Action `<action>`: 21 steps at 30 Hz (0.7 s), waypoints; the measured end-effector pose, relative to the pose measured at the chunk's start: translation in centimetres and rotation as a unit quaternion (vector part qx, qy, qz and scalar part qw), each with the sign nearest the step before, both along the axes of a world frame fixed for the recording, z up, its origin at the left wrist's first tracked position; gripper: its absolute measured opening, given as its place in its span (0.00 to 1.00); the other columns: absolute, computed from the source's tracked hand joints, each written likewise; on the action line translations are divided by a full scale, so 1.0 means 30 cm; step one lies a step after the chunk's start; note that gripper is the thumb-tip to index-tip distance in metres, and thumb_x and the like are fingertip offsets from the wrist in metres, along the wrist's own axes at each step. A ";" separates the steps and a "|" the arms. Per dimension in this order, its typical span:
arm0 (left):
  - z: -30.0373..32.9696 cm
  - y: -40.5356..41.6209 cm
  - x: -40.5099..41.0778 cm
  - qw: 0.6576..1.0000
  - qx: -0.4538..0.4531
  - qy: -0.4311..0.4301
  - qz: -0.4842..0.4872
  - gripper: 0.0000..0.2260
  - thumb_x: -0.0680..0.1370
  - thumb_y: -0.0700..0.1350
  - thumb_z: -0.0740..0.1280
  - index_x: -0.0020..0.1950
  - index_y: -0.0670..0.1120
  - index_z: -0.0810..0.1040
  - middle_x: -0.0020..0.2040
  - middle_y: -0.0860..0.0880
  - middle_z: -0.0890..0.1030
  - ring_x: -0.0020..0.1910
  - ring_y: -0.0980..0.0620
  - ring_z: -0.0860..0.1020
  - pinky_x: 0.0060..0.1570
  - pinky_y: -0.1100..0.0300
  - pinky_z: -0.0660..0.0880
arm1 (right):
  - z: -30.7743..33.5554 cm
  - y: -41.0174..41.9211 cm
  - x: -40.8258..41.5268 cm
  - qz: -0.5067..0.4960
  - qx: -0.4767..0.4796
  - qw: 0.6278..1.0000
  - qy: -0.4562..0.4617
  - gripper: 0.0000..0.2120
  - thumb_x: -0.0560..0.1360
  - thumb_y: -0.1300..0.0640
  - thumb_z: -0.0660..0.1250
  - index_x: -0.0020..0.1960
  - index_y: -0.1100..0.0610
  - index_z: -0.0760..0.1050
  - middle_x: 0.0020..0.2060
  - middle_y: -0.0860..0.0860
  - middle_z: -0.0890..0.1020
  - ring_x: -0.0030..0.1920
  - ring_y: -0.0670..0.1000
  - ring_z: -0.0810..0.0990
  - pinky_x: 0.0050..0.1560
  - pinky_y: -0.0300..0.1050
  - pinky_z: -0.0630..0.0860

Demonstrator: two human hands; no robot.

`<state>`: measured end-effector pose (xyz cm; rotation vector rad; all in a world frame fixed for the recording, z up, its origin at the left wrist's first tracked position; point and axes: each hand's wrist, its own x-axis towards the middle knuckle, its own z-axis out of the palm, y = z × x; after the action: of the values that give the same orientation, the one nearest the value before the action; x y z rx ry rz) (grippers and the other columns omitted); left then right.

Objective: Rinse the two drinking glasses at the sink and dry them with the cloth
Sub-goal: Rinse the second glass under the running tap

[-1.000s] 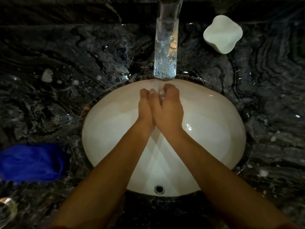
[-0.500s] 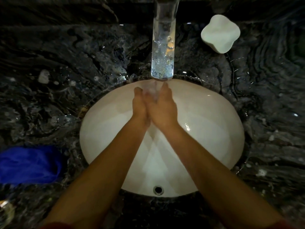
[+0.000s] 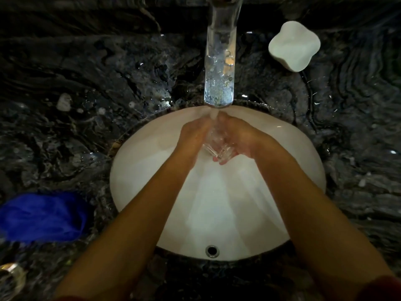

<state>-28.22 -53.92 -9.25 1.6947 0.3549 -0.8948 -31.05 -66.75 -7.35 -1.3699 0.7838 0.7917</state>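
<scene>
Between my two hands, over the white sink basin, is a clear drinking glass. It sits right under the water running from the tap. My left hand cups its left side and my right hand wraps its right side, fingertips showing beneath it. The hands hide most of the glass. A second glass shows only partly at the bottom left corner of the counter. The blue cloth lies crumpled on the counter left of the sink.
The dark marble counter around the basin is wet with drops. A white lobed dish stands at the back right of the tap. A metal-ringed hole sits in the basin's near wall.
My hands, pressed close together under the stream before, have spread apart a little and come slightly nearer, so the glass now shows between them.
</scene>
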 end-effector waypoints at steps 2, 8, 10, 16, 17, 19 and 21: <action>-0.019 0.032 0.011 0.995 -0.091 0.007 -0.026 0.15 0.77 0.51 0.71 0.56 0.41 0.84 0.50 0.41 0.86 0.48 0.41 0.84 0.49 0.47 0.78 | 0.009 -0.018 -0.004 0.040 0.045 0.998 -0.009 0.21 0.75 0.38 0.68 0.57 0.54 0.81 0.44 0.55 0.88 0.39 0.60 0.87 0.38 0.52 0.82; -0.009 -0.003 0.040 0.991 -0.135 -0.011 0.002 0.17 0.77 0.46 0.70 0.60 0.35 0.81 0.50 0.38 0.84 0.46 0.42 0.84 0.43 0.53 0.80 | 0.003 0.008 -0.077 -0.186 0.058 0.980 -0.045 0.15 0.78 0.44 0.66 0.55 0.54 0.82 0.49 0.54 0.88 0.49 0.61 0.87 0.49 0.61 0.84; -0.016 0.003 0.034 0.990 -0.141 -0.010 0.000 0.13 0.79 0.41 0.69 0.58 0.32 0.79 0.49 0.37 0.82 0.43 0.43 0.83 0.40 0.55 0.79 | 0.014 0.070 -0.135 -0.231 -0.052 0.968 -0.085 0.17 0.74 0.42 0.68 0.54 0.54 0.82 0.47 0.53 0.88 0.48 0.58 0.88 0.51 0.60 0.84; 0.034 0.008 0.057 0.988 -0.152 0.010 -0.030 0.10 0.78 0.38 0.69 0.56 0.34 0.81 0.44 0.42 0.84 0.40 0.45 0.83 0.41 0.56 0.80 | 0.038 0.142 -0.168 -0.307 -0.095 0.942 -0.100 0.14 0.73 0.44 0.67 0.52 0.52 0.77 0.47 0.55 0.87 0.45 0.58 0.88 0.47 0.62 0.85; 0.042 0.022 0.056 0.983 -0.179 0.031 -0.031 0.12 0.77 0.40 0.70 0.59 0.35 0.81 0.45 0.42 0.83 0.42 0.45 0.83 0.43 0.56 0.79 | 0.032 0.128 -0.143 -0.286 -0.118 0.946 -0.100 0.13 0.74 0.44 0.66 0.51 0.52 0.78 0.46 0.54 0.86 0.44 0.57 0.87 0.44 0.58 0.85; 0.049 0.049 0.038 0.965 -0.250 0.074 -0.025 0.17 0.76 0.42 0.70 0.64 0.39 0.78 0.52 0.42 0.82 0.47 0.45 0.83 0.47 0.53 0.78 | 0.028 0.083 -0.082 -0.257 -0.154 0.950 -0.086 0.12 0.76 0.46 0.61 0.45 0.52 0.79 0.41 0.51 0.85 0.39 0.54 0.85 0.31 0.43 0.79; 0.037 0.057 0.004 0.949 -0.309 0.060 -0.003 0.18 0.78 0.41 0.68 0.67 0.43 0.75 0.58 0.42 0.81 0.52 0.44 0.83 0.51 0.49 0.79 | 0.016 0.047 -0.027 -0.255 -0.140 0.956 -0.042 0.16 0.74 0.44 0.58 0.42 0.52 0.80 0.40 0.52 0.85 0.38 0.56 0.83 0.26 0.38 0.70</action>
<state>-28.11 -52.20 -8.15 1.0652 0.1246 -0.9909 -31.86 -65.33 -6.87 -1.3503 1.1520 0.2201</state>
